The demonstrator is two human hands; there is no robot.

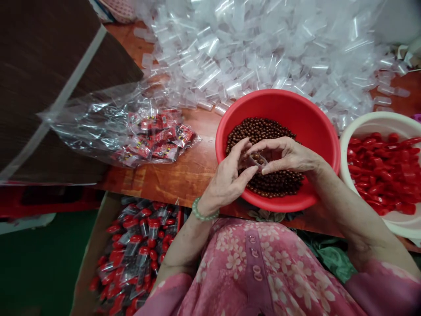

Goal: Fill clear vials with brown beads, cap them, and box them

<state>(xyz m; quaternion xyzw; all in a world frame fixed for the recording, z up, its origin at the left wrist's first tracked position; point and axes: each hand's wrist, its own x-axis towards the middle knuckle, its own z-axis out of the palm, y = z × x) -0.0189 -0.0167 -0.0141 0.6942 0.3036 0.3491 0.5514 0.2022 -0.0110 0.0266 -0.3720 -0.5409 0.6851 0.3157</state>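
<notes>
Over the red basin (278, 103), my left hand (233, 175) and my right hand (288, 155) meet at a small clear plastic cup (258, 160). Fingers and thumbs of both hands close around its sides. A few brown balls show inside its mouth. Beneath the hands lies a heap of small round brown balls (263, 128), shiny like beads or candies; the hands hide part of it. A green bead bracelet circles my left wrist.
Many clear plastic cups (210, 74) are piled at the back. A white tub (348, 127) of red plastic pieces (383, 173) stands right. A clear bag (98, 116) holds red packets (158, 138) at left. Below, a cardboard box (87, 259) contains red-capped containers (134, 245).
</notes>
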